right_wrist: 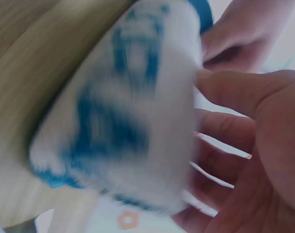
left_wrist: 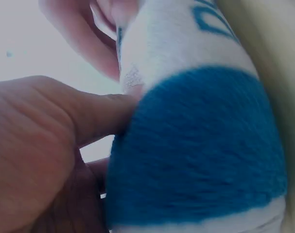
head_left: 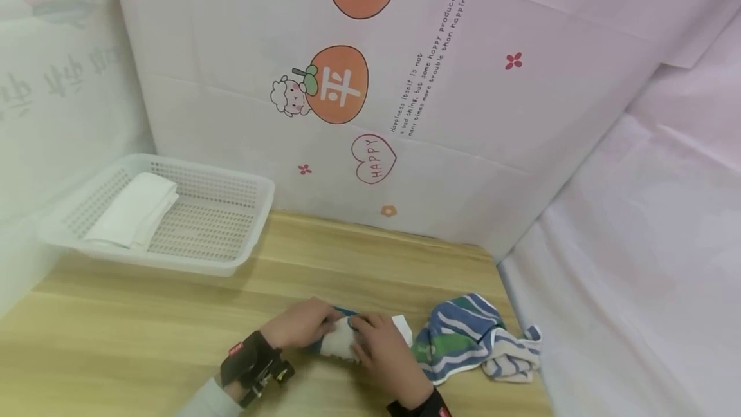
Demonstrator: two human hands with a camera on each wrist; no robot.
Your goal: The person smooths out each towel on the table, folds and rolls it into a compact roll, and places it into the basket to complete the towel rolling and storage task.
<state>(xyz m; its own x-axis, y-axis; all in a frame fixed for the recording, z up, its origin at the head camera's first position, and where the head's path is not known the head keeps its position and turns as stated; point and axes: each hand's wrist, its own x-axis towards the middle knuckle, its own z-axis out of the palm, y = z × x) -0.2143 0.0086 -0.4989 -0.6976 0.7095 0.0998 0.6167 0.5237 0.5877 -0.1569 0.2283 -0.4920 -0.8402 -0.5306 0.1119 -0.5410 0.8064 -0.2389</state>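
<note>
A folded white and blue towel (head_left: pixel 338 341) lies between the two hands at the front of the table. My left hand (head_left: pixel 302 323) pinches its left end, with the thumb along the upper edge beside a broad blue band of the towel (left_wrist: pixel 200 150) in the left wrist view. My right hand (head_left: pixel 386 356) holds the other end, thumb on the near side and fingers behind. Blue lettering or figures show on the white face of the towel (right_wrist: pixel 113 126) in the right wrist view, partly blurred.
A striped blue, green and white cloth (head_left: pixel 463 333) lies crumpled to the right. Beside the right hand is a small white piece (head_left: pixel 403 328). At the back left stands a white plastic basket (head_left: pixel 246 253) with a folded white cloth (head_left: pixel 130 214) in it. Printed white sheets (head_left: pixel 463 166) enclose the table.
</note>
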